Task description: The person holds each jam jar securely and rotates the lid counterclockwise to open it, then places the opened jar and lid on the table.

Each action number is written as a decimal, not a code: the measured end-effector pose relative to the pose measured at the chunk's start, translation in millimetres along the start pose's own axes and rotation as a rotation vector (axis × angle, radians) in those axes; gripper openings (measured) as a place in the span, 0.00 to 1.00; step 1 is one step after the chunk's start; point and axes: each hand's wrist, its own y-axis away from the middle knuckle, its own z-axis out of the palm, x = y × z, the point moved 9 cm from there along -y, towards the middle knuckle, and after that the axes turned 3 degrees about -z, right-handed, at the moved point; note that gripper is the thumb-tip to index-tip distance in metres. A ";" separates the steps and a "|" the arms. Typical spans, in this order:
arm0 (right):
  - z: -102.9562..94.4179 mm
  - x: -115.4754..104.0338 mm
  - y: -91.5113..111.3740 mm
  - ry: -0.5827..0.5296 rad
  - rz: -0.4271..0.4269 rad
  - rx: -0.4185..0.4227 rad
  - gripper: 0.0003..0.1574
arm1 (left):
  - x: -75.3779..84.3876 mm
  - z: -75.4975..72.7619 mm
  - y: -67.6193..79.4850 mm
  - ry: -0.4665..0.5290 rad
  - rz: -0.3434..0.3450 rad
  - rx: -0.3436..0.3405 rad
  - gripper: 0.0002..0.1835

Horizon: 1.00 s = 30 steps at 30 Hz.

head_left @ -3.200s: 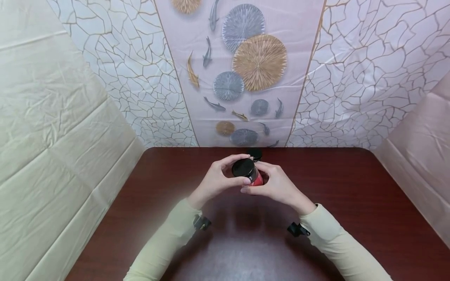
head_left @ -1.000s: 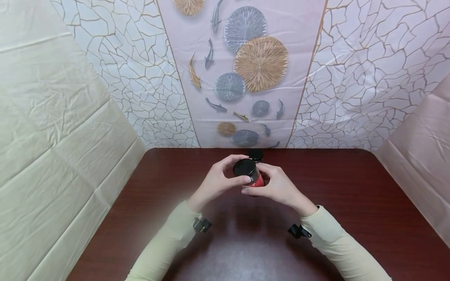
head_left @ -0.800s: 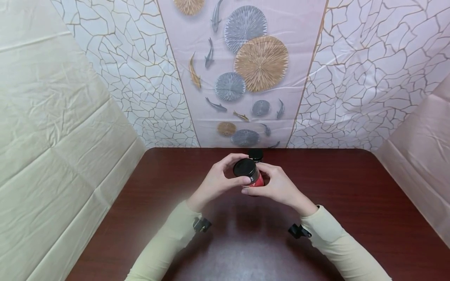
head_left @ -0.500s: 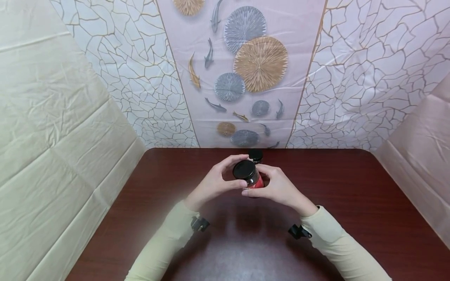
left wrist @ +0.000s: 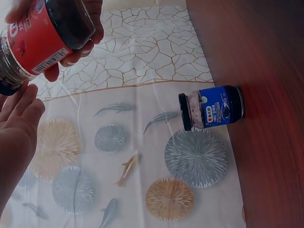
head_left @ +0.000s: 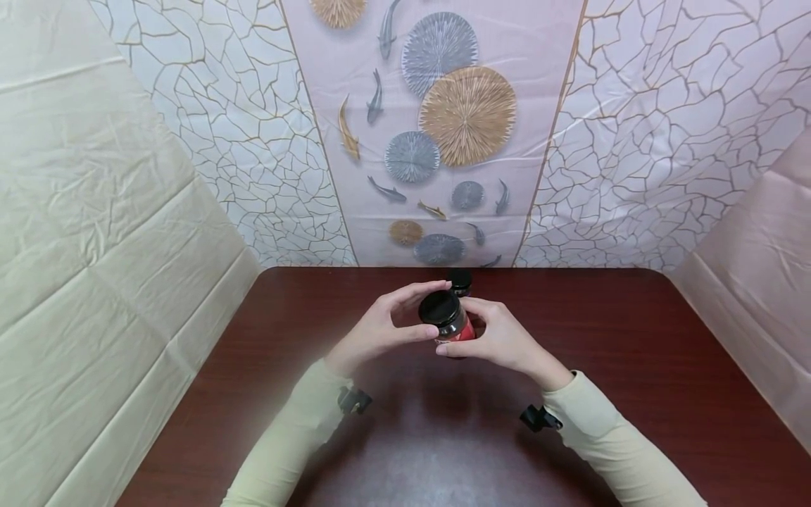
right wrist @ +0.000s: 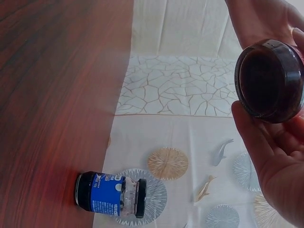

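A jar with a red label [head_left: 467, 329] and a black lid [head_left: 439, 308] is held tilted above the table, lid leaning toward the left hand. My right hand [head_left: 500, 336] grips the jar body; in the left wrist view its fingers curl round the red label [left wrist: 38, 40]. Around the lid my left hand [head_left: 376, 325] is spread, thumb tip at the near edge and fingers at the far side, with a gap to the palm. In the left wrist view those left fingers [left wrist: 21, 109] look nearly straight beside the lid. The right wrist view shows the jar's dark base [right wrist: 263, 83].
A second jar with a blue label [left wrist: 216, 107] and black lid stands upright at the back of the brown table [head_left: 602, 352], behind the held jar. Patterned cloth [head_left: 437, 211] hangs behind the table, and pale cloth walls [head_left: 127, 282] flank it.
My left hand has loosened round the lid and drawn slightly left, its thumb sliding back from the front of the lid to its edge. The right hand and jar stay nearly in place.
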 end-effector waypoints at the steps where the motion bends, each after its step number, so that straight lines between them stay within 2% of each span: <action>1: 0.1 0.1 0.1 -0.001 0.002 -0.001 0.30 | -0.4 -0.2 0.1 -0.005 -0.003 0.000 0.32; 4: 0.1 -0.2 0.1 0.008 0.003 -0.002 0.30 | -0.9 -1.3 0.1 -0.023 -0.010 0.016 0.31; 9: 0.0 -1.7 0.4 0.021 -0.001 -0.004 0.30 | 2.1 -4.5 -0.4 -0.076 0.006 0.079 0.30; 15: 0.5 -1.8 0.7 0.018 -0.011 -0.006 0.31 | 3.9 -5.5 -0.8 -0.081 0.032 0.133 0.29; 23: 2.4 -0.1 0.6 0.020 -0.009 -0.007 0.32 | 5.1 -5.9 -2.6 -0.128 0.079 0.163 0.30; 30: 3.1 1.1 1.5 0.026 0.003 -0.010 0.32 | 5.6 -5.2 -3.0 -0.151 0.093 0.171 0.30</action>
